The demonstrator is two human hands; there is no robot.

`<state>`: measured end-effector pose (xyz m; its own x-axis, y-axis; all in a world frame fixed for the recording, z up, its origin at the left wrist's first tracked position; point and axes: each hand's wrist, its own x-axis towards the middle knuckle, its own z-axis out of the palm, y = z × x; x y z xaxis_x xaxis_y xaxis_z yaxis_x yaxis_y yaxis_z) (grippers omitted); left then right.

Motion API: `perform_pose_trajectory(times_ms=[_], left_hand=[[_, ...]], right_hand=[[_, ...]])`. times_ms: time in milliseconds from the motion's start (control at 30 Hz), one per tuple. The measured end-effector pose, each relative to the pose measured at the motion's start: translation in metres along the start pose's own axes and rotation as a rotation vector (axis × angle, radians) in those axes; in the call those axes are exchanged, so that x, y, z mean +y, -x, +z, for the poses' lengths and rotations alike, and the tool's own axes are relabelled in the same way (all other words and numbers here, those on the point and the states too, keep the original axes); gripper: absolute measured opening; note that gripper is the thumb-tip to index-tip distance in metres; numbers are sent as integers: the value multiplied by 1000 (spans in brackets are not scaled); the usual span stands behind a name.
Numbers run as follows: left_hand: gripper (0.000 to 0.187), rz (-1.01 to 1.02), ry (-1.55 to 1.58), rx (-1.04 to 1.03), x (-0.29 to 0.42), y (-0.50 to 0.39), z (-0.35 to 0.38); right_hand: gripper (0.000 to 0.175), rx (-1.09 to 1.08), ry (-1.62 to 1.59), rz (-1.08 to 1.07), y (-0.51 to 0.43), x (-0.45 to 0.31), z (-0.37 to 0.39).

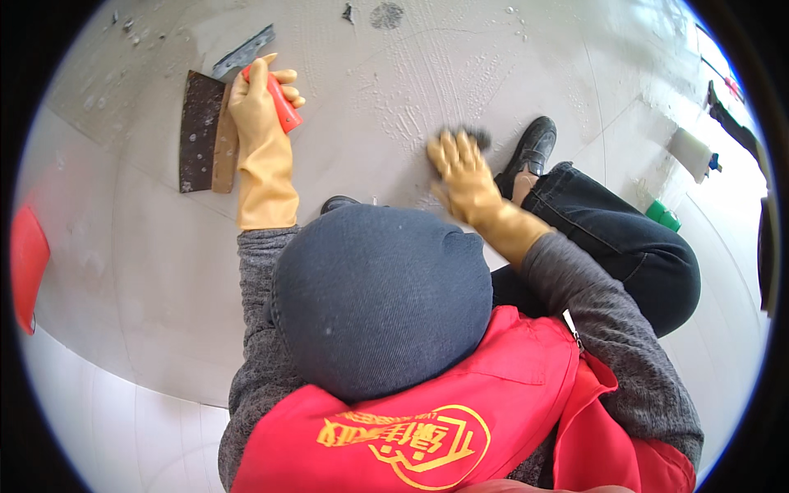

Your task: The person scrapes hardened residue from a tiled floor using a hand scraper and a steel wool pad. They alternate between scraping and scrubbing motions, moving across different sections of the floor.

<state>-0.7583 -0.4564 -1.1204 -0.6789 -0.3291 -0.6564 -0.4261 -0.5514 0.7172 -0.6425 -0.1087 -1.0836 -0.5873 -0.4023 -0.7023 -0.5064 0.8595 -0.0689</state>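
Note:
My left hand (262,105), in a yellow rubber glove, grips the red handle (283,106) of a scraper. Its metal blade (243,52) points away at the far end, just off or on the floor; I cannot tell which. Right beside that wrist, on the left, lies a wide putty knife with a dark, spotted blade (200,132) and a wooden back (224,148). My right hand (459,166), gloved alike and blurred, lies flat over a dark scrubbing pad (476,135) on the wet floor. Most of the pad is hidden beneath the fingers.
Whitish wet streaks mark the tiled floor (370,80). Dark debris (348,13) and a round grey patch (387,15) lie ahead. A black shoe (536,145) is right of the pad. Farther right are a green object (662,215) and a pale blade-like tool (693,154); a red object (29,271) stands left.

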Motion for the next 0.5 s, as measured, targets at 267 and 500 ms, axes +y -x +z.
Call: perform_pose_trajectory(times_ms=[267, 500], left_hand=[[27, -26, -33, 43, 5, 6, 6], [28, -39, -33, 34, 5, 2, 2]], right_hand=[[73, 628, -150, 20, -174, 49, -132], [72, 136, -15, -240, -97, -34, -135]])
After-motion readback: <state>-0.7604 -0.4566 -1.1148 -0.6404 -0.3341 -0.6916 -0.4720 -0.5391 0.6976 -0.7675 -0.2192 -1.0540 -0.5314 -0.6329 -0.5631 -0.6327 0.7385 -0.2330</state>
